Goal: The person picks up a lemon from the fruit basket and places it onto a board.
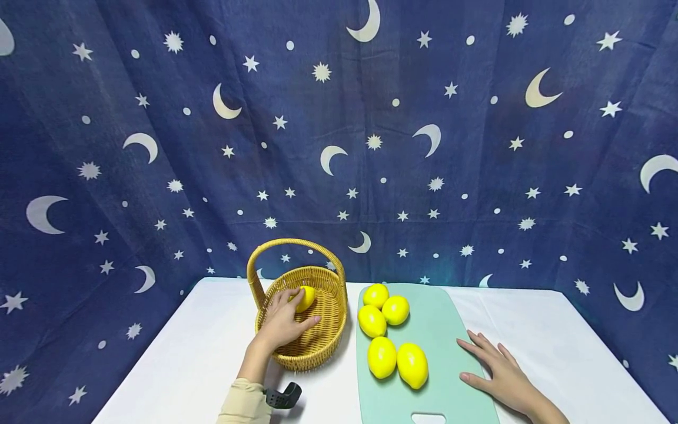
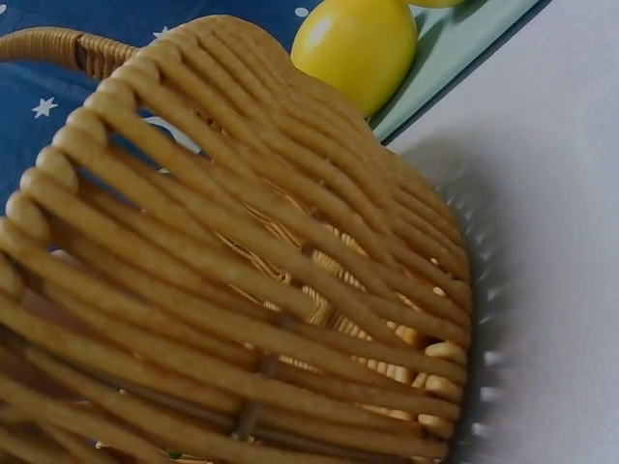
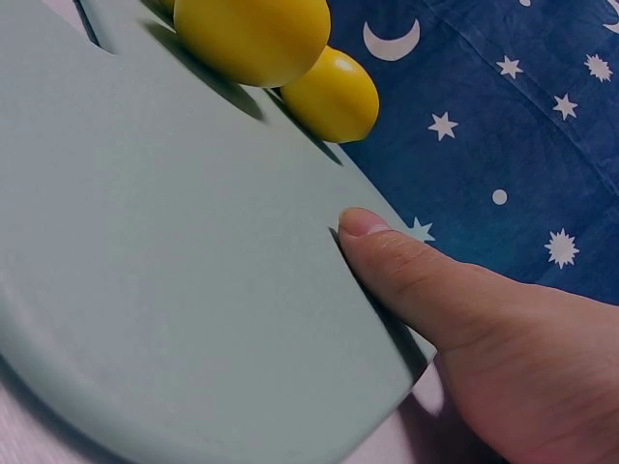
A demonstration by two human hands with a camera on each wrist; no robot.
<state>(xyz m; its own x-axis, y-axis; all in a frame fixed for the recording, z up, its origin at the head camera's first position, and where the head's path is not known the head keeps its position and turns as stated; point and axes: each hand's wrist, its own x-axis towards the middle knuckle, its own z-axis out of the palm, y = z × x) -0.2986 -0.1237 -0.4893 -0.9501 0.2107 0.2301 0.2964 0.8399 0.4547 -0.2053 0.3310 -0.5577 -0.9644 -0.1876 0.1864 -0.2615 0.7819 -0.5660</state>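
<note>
My left hand (image 1: pixel 283 324) reaches into a yellow wicker basket (image 1: pixel 318 356). Its fingertips touch a yellow lemon (image 1: pixel 306 299) inside, while the thumb is spread away from the fruit. The left wrist view shows mostly the basket's woven side (image 2: pixel 242 222), which hides the fingers. At the right edge of a pale green cutting board (image 1: pixel 450 341), my right hand (image 1: pixel 500 377) lies with fingers spread and holds nothing. Its thumb (image 3: pixel 406 266) is over the board's edge in the right wrist view. Several lemons (image 1: pixel 382 357) lie on the board's left half.
The basket's tall arched handle (image 1: pixel 296 242) rises over its far side. A white cloth (image 1: pixel 180 353) covers the table, and a dark blue curtain (image 1: pixel 296 165) with moons and stars hangs behind it. Near the board's front edge is a handle slot (image 1: pixel 428 418).
</note>
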